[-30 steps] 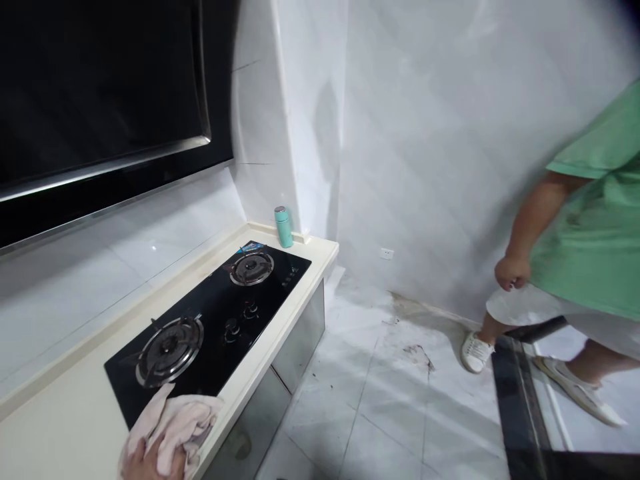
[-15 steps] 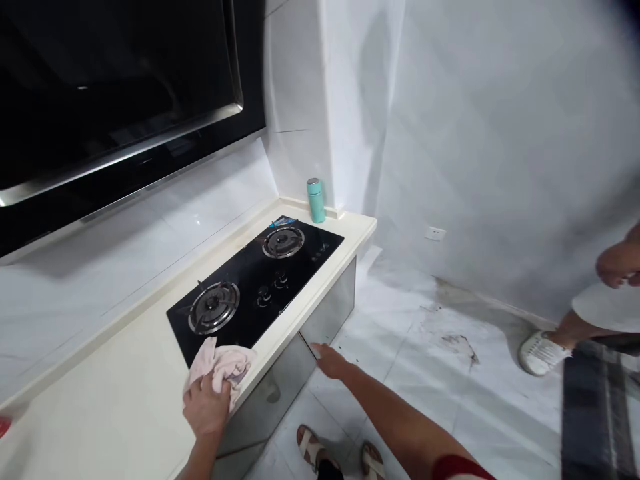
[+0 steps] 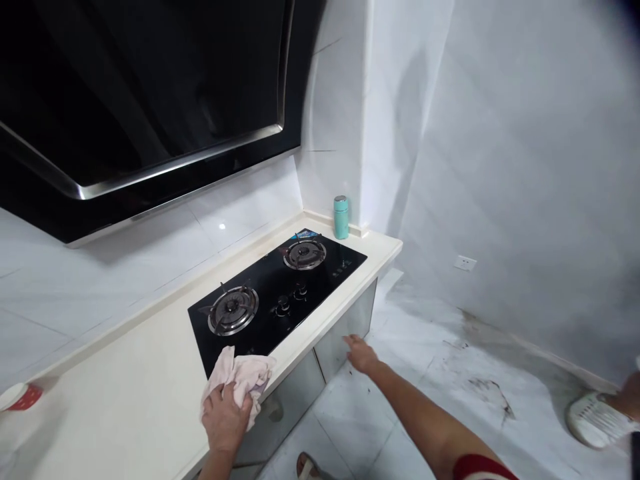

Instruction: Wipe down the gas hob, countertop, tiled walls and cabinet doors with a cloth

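Note:
My left hand [image 3: 226, 415] is closed on a pale pink cloth [image 3: 240, 373]. The crumpled cloth lies at the near left corner of a black two-burner gas hob [image 3: 265, 330], partly over the glass and partly on the cream countertop [image 3: 130, 373]. My right hand [image 3: 361, 353] is in the air in front of the cabinet doors [image 3: 345, 333], below counter height. Its fingers stretch forward and nothing shows in them. Two control knobs [image 3: 291, 298] stand between the burners.
A turquoise flask [image 3: 341, 219] stands upright behind the hob's far corner. At the counter's left edge is a red and white cup [image 3: 23, 396]. A black range hood [image 3: 190, 87] overhangs the counter. Another person's white shoe [image 3: 595, 420] is on the floor at right.
The view has turned left, so the hob, flask and hood sit farther right. The cup shows more fully, and the other person is mostly out of frame. My left hand still grips the cloth.

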### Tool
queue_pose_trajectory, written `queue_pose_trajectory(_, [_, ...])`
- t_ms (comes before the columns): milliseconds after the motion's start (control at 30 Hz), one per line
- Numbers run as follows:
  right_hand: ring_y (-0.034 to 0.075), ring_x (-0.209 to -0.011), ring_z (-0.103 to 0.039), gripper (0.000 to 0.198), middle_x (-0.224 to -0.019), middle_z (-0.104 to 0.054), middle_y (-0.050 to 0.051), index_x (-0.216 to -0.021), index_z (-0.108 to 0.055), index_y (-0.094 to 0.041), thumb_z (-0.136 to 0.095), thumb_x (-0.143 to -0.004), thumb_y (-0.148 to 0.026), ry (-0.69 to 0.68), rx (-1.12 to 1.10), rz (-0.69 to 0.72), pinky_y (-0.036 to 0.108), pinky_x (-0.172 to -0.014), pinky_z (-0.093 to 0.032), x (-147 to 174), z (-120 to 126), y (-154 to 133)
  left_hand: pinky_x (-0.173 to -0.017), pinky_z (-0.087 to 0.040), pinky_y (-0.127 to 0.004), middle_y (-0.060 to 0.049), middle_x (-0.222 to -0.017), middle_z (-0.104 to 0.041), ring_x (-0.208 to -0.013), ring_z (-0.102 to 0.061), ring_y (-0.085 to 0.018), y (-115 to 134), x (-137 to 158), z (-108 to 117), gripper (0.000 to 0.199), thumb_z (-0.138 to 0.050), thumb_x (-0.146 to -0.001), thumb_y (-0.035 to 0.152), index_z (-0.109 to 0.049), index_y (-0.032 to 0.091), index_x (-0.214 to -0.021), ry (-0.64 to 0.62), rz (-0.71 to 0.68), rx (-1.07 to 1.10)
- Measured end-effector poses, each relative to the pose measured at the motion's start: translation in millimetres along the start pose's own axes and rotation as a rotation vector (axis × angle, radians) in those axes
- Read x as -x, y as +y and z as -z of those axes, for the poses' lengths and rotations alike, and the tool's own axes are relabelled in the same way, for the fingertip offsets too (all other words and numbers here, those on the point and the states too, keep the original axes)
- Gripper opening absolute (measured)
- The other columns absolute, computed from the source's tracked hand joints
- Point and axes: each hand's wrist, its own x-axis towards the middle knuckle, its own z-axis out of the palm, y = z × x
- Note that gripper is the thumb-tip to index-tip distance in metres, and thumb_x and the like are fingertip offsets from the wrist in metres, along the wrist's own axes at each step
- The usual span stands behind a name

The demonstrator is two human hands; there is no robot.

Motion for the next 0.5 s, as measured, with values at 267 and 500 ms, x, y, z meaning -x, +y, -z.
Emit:
queue_pose_trajectory(267, [0.025,-0.122,-0.06,0.04,-0.127,-0.064,0.013,-0.127,-0.061,-0.014,-0.064,-0.093,-0.033,0.028,-0.079,-0.23,0.049,-0.112,-0.044,84,-35,127,-0.11,-0.037,-0.056,-0.013,-0.148,-0.051,-0.142,-0.036,-0.036,-3,-2,-14,0.038,-0.057,-0.086,0.042,-0.068,0.021,-0.115,0.092,-0.051,-0.05])
queue_pose_trajectory(500, [0.022,-0.125,-0.061,0.057,-0.13,-0.066,0.01,-0.125,-0.068,-0.021,-0.056,-0.07,-0.022,0.039,-0.186,-0.224,0.03,-0.112,-0.045,132,-108,134,-0.106,-0.043,-0.05,-0.012,-0.14,-0.057,-0.138,-0.044,-0.032,-10,-2,-20,0.043,-0.046,-0.091,0.047,-0.063,0.021,-0.12,0.066,-0.058,0.011])
